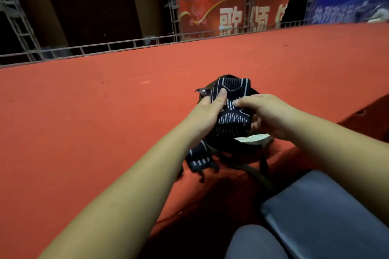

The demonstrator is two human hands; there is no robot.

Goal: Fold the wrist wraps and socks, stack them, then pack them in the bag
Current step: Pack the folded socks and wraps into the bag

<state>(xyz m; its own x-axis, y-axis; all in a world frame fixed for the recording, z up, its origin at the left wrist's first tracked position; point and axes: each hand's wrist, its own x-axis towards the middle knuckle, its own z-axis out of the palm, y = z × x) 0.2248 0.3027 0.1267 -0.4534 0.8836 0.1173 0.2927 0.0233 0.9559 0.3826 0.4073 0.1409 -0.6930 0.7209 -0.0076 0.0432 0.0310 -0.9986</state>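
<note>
Black, white-striped fabric of a wrist wrap [230,111] is held above the dark bag [237,153] on the red carpeted platform [105,122]. The left hand [207,109] is clamped on its left edge, thumb on top. The right hand [267,115] is pinched onto its right side. A second wrap [199,157] is laid at the bag's near left.

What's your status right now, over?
Left hand and right hand grip striped wrist wrap over bag. Second wrap loose beside bag. Nothing blocking.
</note>
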